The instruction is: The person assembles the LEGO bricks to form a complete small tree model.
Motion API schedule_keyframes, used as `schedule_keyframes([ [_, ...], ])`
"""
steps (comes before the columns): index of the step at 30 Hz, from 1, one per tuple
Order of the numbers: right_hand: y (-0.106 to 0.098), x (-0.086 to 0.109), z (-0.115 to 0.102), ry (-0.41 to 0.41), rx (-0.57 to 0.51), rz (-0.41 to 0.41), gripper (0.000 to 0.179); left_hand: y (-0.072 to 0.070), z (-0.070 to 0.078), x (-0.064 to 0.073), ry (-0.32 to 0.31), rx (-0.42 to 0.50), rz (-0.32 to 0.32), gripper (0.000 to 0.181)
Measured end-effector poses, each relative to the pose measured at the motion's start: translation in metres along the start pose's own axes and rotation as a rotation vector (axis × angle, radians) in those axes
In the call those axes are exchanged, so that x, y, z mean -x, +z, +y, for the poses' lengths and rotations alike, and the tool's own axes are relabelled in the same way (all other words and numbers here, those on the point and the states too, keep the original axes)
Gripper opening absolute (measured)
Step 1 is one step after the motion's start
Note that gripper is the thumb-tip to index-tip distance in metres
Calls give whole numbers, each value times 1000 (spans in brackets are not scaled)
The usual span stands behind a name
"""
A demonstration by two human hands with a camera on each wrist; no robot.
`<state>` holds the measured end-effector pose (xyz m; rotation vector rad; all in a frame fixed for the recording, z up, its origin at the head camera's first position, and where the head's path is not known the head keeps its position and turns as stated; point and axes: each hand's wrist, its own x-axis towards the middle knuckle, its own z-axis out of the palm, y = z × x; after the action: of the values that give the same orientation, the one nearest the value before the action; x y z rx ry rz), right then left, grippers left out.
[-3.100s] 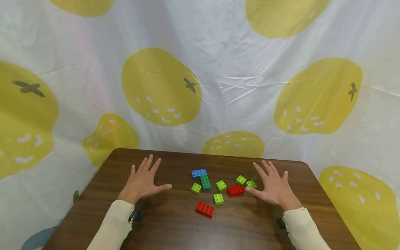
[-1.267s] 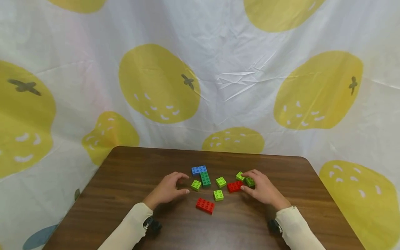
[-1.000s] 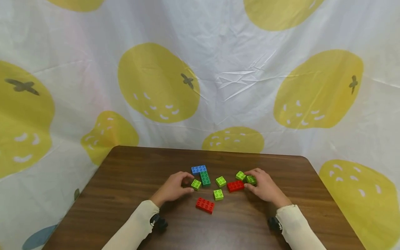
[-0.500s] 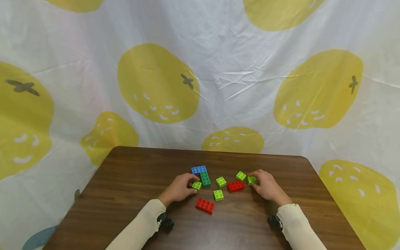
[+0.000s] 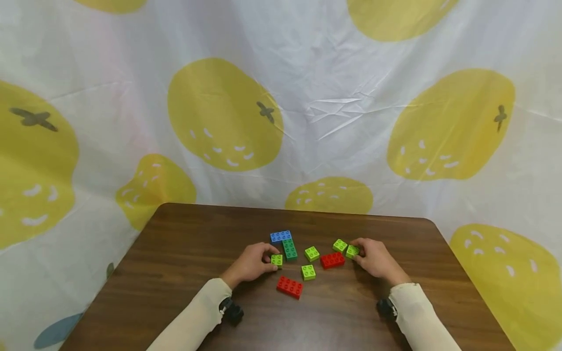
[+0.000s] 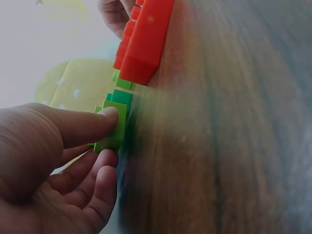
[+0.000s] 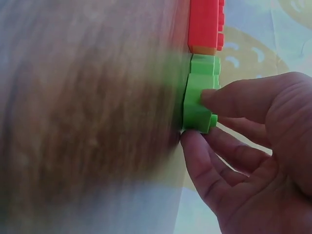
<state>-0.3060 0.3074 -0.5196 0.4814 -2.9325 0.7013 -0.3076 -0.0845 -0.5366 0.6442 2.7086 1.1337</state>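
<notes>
In the head view my left hand point(image 5: 251, 263) pinches a small lime-green building block point(image 5: 276, 261) between thumb and fingers. The left wrist view shows the thumb on one face of that block point(image 6: 114, 127), low at the tabletop. My right hand point(image 5: 376, 259) pinches another lime-green block point(image 5: 352, 251), with the thumb against its side in the right wrist view. Beside the left hand's block lie a dark green block point(image 5: 290, 249) and a blue block point(image 5: 281, 237). Left of the right hand are a red block point(image 5: 332, 260) and a third lime-green block point(image 5: 340, 245).
Between the hands lie two more lime-green blocks, a farther block point(image 5: 311, 253) and a nearer block point(image 5: 308, 272). Another red block point(image 5: 290, 287) lies closer to the person. A white curtain point(image 5: 325, 141) with yellow fruit shapes hangs behind the brown wooden table point(image 5: 210, 224).
Both hands started spread apart with fingers straight, then came down and inward. Each has taken hold of a lime-green block, and both blocks have turned slightly on the table.
</notes>
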Motion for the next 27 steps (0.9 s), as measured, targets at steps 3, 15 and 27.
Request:
schedule_keyframes([
  [3, -2, 0, -2, -4, 10, 4, 32, -2, 1, 2, -3, -4, 9, 33],
  [15, -14, 7, -13, -74, -11, 58, 34, -9, 6, 12, 29, 21, 15, 33],
  [27, -8, 20, -41, -130, -149, 47, 36, -7, 20, 31, 78, 105, -41, 32],
])
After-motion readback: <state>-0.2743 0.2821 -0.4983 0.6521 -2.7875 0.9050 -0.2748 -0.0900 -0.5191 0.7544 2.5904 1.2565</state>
